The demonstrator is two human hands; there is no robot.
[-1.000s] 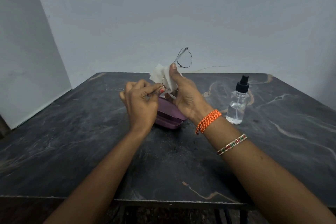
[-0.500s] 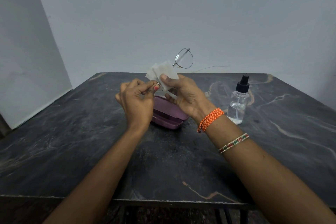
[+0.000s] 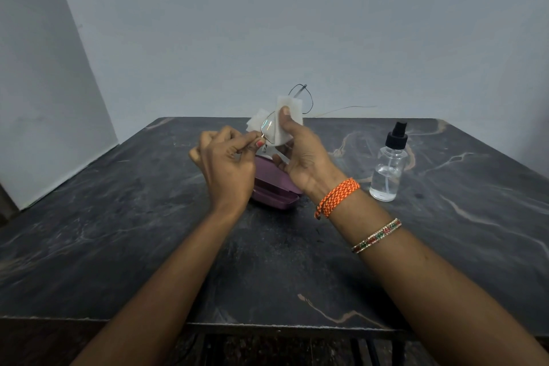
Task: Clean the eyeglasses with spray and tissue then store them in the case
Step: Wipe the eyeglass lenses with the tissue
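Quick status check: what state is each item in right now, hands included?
Eyeglasses: unfolded, held in the air, tissue on one lens.
Tissue: pressed on the lens by the right hand.
Left hand: pinching the frame.
Case: on the table, partly hidden by the hands.
Spray bottle: upright, capped, untouched.

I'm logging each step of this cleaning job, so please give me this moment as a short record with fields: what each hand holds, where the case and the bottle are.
left hand: pinches the eyeglasses at the frame edge beside one lens
right hand: presses the white tissue on a lens, thumb on top
eyeglasses: held up above the case, one temple sticking out to the right
case: purple, lying on the table, partly hidden by both hands
spray bottle: upright on the table right of the case, untouched, clear liquid low inside
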